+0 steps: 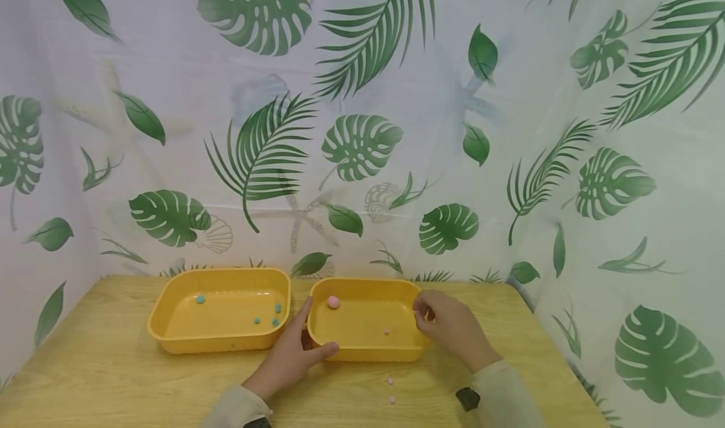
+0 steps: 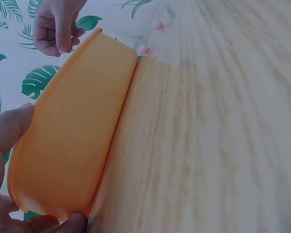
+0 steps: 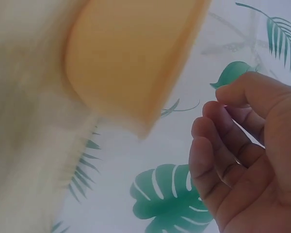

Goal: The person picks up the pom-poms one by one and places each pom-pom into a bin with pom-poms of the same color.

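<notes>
The left end of the right tray [image 1: 374,354] is gripped by the left hand [image 1: 290,355], its thumb brought to the front edge and its fingers bent round the end, apparently so that the light tray is steadied on the table [image 1: 141,390]. The right hand [image 1: 453,327] is held near that tray's right end, fingers curled and thumb tip brought up to the index finger; no ball can be made out there, and whether something tiny is pinched cannot be told. Its small closure would suit little balls better than a wide grasp.

Within the right tray, a larger pink ball [image 1: 333,302] is seen near the back left corner and a tiny pink ball [image 1: 387,332] right of the middle. Two loose pink balls [image 1: 390,381] are left on the table in front, where they could be reached easily from either side. In the left tray [image 1: 221,344], just beyond the left hand, blue-green balls [image 1: 201,299] are contained, so the colours seem to be kept apart by tray. Behind both trays, a leaf-printed sheet [image 1: 362,245] is hung, probably as a plain screen around the table
</notes>
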A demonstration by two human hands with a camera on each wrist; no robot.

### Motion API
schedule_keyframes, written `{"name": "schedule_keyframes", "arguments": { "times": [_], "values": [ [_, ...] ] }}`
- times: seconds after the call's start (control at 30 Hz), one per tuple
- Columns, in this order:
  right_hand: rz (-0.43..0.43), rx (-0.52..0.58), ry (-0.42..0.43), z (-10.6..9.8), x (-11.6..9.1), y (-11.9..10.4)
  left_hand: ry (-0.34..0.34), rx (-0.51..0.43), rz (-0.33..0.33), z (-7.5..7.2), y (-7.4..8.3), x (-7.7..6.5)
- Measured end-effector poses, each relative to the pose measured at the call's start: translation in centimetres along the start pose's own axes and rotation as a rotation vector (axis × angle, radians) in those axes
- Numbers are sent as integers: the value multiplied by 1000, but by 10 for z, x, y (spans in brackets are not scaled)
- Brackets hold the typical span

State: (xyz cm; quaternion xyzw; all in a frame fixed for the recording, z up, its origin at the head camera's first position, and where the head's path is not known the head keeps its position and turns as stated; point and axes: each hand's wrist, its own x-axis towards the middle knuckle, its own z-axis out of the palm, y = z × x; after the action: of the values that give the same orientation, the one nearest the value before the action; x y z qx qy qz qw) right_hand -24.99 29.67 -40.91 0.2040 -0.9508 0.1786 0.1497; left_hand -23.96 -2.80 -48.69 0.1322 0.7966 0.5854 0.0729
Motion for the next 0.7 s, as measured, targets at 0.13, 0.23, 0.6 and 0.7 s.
{"name": "schedule_keyframes", "arguments": {
  "times": [0.13, 0.23, 0.6, 0.7],
  "values": [
    [-10, -18, -52, -5, 15, -1, 5, -8, -10, -1, 1, -1],
    [-13, -22, -97, -7, 25, -2, 9, -2, -12, -2, 1, -1],
    [-20, -106, -252, -1, 62, 2, 1, -19, -7, -2, -3, 1],
    [-18, -110, -298, 1, 69, 3, 7, -9, -4, -2, -3, 2]
  ]
}}
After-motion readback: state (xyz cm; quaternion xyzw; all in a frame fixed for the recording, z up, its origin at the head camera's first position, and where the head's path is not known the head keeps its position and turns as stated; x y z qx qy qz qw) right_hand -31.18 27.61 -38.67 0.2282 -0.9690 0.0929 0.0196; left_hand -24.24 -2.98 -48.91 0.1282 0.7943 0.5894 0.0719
